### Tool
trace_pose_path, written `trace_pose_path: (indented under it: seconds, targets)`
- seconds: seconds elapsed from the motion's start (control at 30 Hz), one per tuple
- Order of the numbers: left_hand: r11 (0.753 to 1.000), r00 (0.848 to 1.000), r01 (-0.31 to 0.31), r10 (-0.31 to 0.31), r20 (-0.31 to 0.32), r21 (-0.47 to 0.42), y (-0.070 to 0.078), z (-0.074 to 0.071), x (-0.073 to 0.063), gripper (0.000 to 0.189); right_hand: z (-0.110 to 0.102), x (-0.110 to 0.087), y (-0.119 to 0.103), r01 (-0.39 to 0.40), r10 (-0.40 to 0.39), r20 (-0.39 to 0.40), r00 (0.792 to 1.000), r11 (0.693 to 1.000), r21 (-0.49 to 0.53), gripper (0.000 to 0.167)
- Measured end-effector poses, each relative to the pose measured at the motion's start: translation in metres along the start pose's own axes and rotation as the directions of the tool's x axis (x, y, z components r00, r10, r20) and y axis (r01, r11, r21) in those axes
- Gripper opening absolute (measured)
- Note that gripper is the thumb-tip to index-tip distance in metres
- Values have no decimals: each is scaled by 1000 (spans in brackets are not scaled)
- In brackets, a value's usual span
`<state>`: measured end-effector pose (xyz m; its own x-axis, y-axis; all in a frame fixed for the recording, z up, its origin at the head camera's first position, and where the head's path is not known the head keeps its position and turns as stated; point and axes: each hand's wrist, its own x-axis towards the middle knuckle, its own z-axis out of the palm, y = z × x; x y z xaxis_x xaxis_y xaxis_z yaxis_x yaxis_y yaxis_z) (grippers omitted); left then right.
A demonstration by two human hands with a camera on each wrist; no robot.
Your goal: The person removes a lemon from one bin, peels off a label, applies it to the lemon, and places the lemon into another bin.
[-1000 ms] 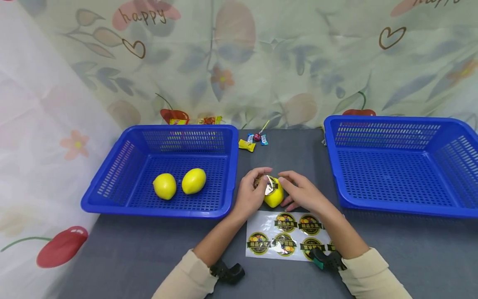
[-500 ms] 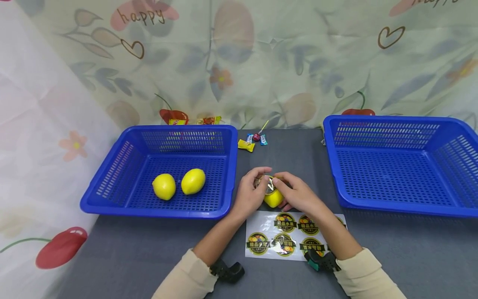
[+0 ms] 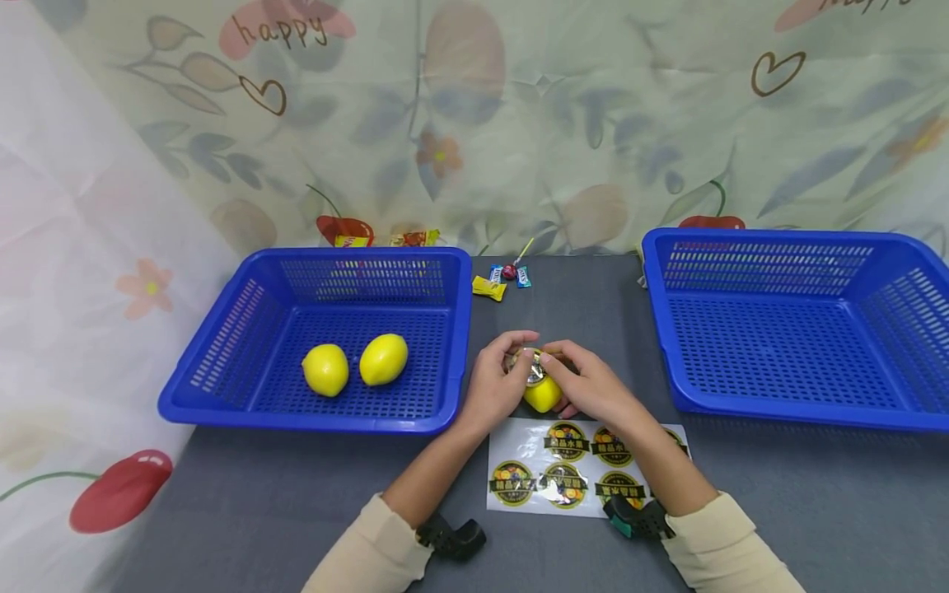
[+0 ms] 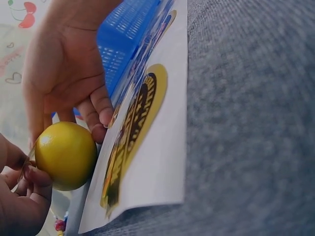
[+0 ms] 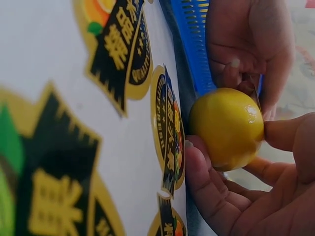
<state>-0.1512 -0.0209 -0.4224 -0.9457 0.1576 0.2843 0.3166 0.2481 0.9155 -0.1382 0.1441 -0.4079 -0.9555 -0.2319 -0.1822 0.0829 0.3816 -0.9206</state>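
A yellow lemon stands between both hands above the grey table. A round black-and-gold sticker lies against its top left. My left hand pinches the sticker's edge between thumb and fingers; in the left wrist view that hand is beside the lemon. From the right, my right hand holds the lemon, its thumb on the sticker by the fruit's top. The right wrist view shows those fingers curled round the lemon. Just in front lies a white sheet of similar stickers.
At the left, a blue basket contains two lemons. Another blue basket stands at the right. Small wrapped candies and a lollipop lie at the back between the baskets, before a patterned curtain.
My right hand has moved left onto the lemon, its thumb now on the sticker, which lies flatter against the fruit. My left hand has stayed almost still.
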Motion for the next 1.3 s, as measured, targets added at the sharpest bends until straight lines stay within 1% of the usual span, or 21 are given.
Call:
trace_pose_path:
  seconds: [0.2, 0.3, 0.47, 0.63, 0.97, 1.1, 1.17, 1.3]
  targets:
    - [1000, 1000, 5, -5, 9, -11, 1, -1, 0, 25, -1, 2, 4, -46, 45, 8, 999, 998, 41, 44]
    - [1000, 1000, 1, -1, 15, 6, 2, -2, -1, 28, -2, 3, 6, -62, 61, 11, 998, 996, 63, 42]
    - [999, 999, -24, 22, 43, 35, 3, -3, -2, 32, -4, 3, 8, -58, 57, 16, 998, 996, 70, 40]
    - [999, 997, -25, 22, 73, 43, 4, -6, -1, 35, -5, 4, 9, -47, 44, 29, 999, 995, 92, 41]
    - [1000, 997, -12, 10, 80, 18, 1, -8, 2, 39, -7, 4, 8, -20, 17, 32, 999, 994, 106, 41]
    - [1000, 997, -1, 2, 72, -14, -3, -9, 2, 41, -8, 3, 7, -15, 12, 32, 999, 995, 94, 40]
    - [999, 997, 15, -13, 75, -30, -5, -10, 2, 41, -9, 3, 7, -16, 13, 34, 999, 996, 91, 40]
    - [997, 993, 60, -54, 109, -54, -6, -10, 2, 40, -12, 3, 8, -39, 34, 48, 998, 993, 111, 40]
